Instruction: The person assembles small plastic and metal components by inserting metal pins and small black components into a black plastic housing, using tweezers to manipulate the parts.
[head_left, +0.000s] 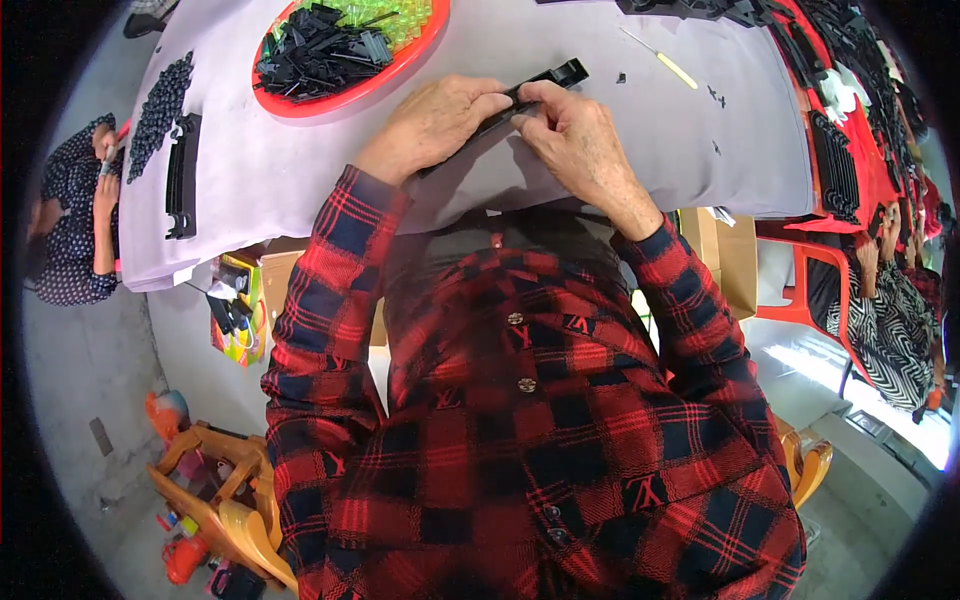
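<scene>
Over the near edge of the cloth-covered table, my left hand (438, 120) is closed around a long black plastic strip (557, 78). The strip slants up to the right, and its far end shows past my fingers. My right hand (583, 140) pinches at the strip's middle with thumb and forefinger, close beside my left thumb. Whether a small piece sits between those fingertips is hidden. Ahead of my hands stands a red round tray (275, 108) with black plastic pieces (325, 55) and yellow-green clear pieces (405, 20) in it.
A yellow-handled pointed tool (676, 70) and a few tiny black parts (716, 97) lie to the right. At left are small black pieces (160, 110) and black strips (183, 175). More black strips (835, 165) are stacked at right. People sit at both sides; a red chair (815, 290) stands right.
</scene>
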